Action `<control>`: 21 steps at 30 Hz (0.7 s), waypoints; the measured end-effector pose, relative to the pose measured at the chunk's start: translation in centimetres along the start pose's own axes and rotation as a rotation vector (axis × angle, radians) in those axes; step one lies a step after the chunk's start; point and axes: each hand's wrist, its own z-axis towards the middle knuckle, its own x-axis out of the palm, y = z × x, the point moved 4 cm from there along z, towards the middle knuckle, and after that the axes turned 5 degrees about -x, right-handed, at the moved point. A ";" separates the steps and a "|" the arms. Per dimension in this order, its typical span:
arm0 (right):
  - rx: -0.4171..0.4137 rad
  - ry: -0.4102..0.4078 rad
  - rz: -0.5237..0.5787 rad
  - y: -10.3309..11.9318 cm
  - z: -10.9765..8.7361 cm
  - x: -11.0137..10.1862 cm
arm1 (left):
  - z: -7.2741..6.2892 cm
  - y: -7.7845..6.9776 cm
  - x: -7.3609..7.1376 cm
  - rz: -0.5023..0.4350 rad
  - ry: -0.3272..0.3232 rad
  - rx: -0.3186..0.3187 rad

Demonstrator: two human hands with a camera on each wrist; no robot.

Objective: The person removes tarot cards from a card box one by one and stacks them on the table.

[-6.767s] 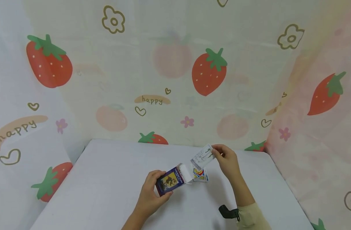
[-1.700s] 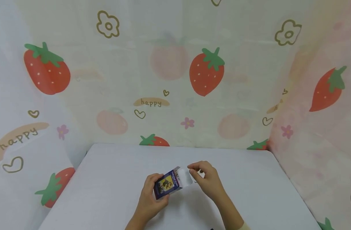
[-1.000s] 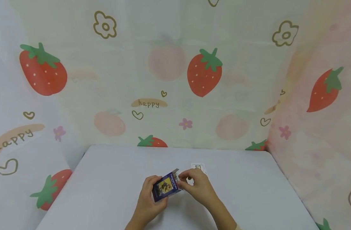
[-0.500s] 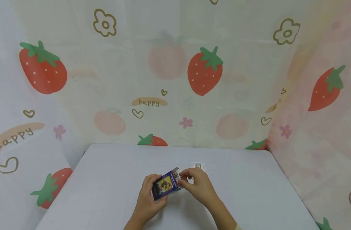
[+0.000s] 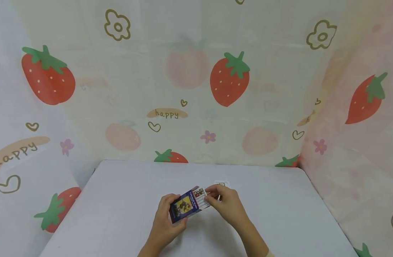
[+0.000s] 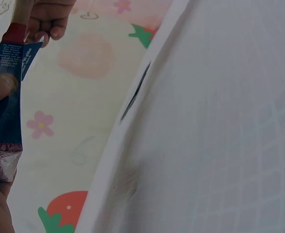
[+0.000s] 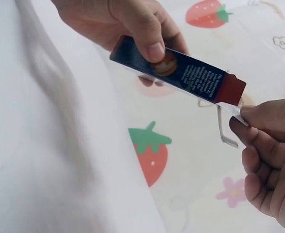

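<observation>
My left hand grips a dark blue card box with a yellow picture on its front, thumb along one edge and fingers on the opposite one. The box is tilted, its open end toward my right hand. A stack of cards sticks partly out of that end, and my right thumb and fingers pinch its outer edge. In the right wrist view, a red side flap stands out from the box mouth beside the pinching fingertips. Behind my right hand lie loose picture cards, mostly hidden by it.
The hands work over a white-covered table. A backdrop cloth printed with strawberries, hearts and flowers rises behind the table's far edge, with another printed cloth along the right.
Earlier my right hand held a single card above the loose cards, then came back to the box mouth. In the last half second it has moved right, drawing the card stack partly out.
</observation>
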 end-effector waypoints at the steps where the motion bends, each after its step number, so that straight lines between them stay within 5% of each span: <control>1: 0.002 -0.004 0.006 0.0 0.1 -0.1 | 0.0 0.0 0.0 0.004 -0.004 0.003; 12: 0.013 -0.060 0.048 -0.4 0.2 -1.7 | 0.0 0.3 -0.1 0.010 -0.032 0.039; 21: -0.007 -0.090 0.033 -0.6 0.4 -3.0 | 0.1 0.3 -0.1 0.022 -0.025 -0.002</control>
